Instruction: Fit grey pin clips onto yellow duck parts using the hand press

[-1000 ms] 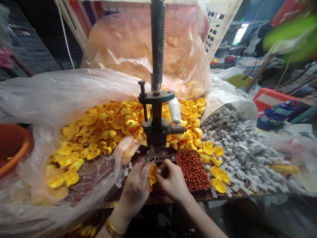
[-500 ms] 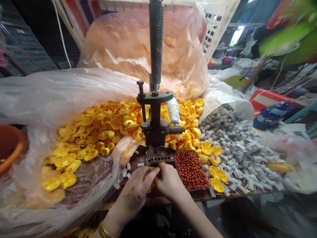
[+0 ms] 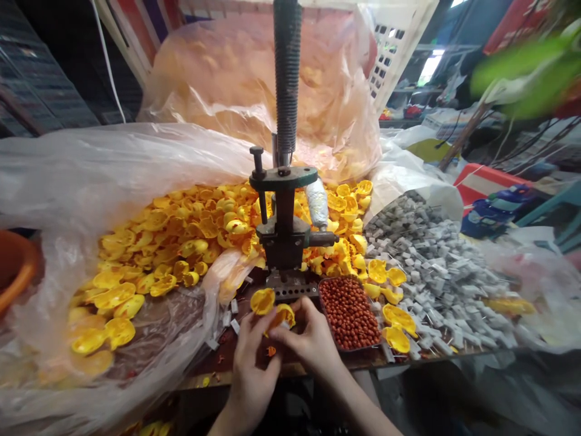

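In front of the press [image 3: 285,236], my hands hold a pair of hollow yellow plastic shell halves [image 3: 262,301] with their cupped insides up. My left hand [image 3: 252,357] is closed on the near side of the shells, fingers under them and thumb apart. My right hand [image 3: 313,339] grips the right half [image 3: 285,315] between thumb and fingers. A small pale piece seems to sit by the right thumb, too small to name. Just beyond the fingers lies a dark metal block with a row of holes [image 3: 297,292].
A tray of small red-brown beads [image 3: 348,312] stands right of my hands. Farther right is a heap of grey-white blocks with thin metal pins [image 3: 431,272]. Yellow shells [image 3: 181,236] are piled behind the press. Clear plastic sheeting [image 3: 59,175] and an orange tub [image 3: 18,272] are left.
My hands have moved from being close together at the holed block to slightly apart and nearer me. The yellow shell halves, mostly hidden before, now show spread open between my fingers.
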### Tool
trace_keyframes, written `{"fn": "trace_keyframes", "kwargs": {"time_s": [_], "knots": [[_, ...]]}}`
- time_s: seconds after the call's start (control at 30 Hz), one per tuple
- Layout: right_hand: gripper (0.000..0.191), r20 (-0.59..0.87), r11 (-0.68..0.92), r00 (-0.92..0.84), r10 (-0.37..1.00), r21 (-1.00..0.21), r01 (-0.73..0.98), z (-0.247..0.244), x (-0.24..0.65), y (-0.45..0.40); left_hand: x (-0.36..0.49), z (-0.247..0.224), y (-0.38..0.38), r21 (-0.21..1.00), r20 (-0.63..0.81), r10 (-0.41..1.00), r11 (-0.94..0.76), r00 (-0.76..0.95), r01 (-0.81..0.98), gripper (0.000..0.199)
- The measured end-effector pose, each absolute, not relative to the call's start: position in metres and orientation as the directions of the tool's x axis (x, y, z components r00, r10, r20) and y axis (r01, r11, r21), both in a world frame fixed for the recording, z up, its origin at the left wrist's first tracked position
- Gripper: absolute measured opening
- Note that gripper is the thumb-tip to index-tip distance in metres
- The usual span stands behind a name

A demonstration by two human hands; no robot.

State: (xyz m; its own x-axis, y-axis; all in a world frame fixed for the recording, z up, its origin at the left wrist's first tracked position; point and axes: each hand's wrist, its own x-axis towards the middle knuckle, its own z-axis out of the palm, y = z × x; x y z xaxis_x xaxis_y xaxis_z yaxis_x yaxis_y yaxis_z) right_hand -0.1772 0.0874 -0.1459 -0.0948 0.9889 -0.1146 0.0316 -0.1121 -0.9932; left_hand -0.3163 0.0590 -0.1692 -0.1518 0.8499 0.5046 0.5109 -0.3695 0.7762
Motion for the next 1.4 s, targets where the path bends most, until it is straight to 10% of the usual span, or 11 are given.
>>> {"fn": "trace_keyframes", "kwargs": {"time_s": [0.17,0.37,0.6,1.1,1.3,1.4], "knots": [[0.011,0.088,0.139,-0.158,0.983,-0.925,0.354,-0.143,-0.141,0.103,-0.316,-0.175,0.063,0.938,0.327,0.909,-0.278,-0.259,0.208,0.029],[0.023,0.196,0.152,-0.074,0.978,-0.424,0.893,-0.160,-0.089,0.140,-0.327,-0.163,0.078,0.918,-0.245,0.907,0.103,-0.343,-0.382,0.045],[0.009,0.290,0.296,-0.097,0.952,-0.797,0.526,-0.146,-0.120,0.118,-0.313,-0.150,0.078,0.827,-0.336,0.911,0.165,-0.238,-0.538,0.039],[0.006,0.135,0.151,-0.149,0.980,-0.983,0.102,-0.145,-0.164,0.106,-0.315,-0.146,0.085,0.861,-0.276,0.958,0.213,-0.073,-0.463,0.033],[0.006,0.250,0.237,-0.108,0.962,-0.575,0.783,-0.161,-0.169,0.129,-0.322,-0.165,0.127,0.991,0.051,0.996,-0.041,-0.074,0.129,0.035],[0.002,0.216,0.143,-0.035,0.976,-0.506,0.851,-0.158,-0.145,0.143,-0.322,-0.167,0.146,0.956,0.125,0.992,-0.124,0.015,0.266,0.030]]}}
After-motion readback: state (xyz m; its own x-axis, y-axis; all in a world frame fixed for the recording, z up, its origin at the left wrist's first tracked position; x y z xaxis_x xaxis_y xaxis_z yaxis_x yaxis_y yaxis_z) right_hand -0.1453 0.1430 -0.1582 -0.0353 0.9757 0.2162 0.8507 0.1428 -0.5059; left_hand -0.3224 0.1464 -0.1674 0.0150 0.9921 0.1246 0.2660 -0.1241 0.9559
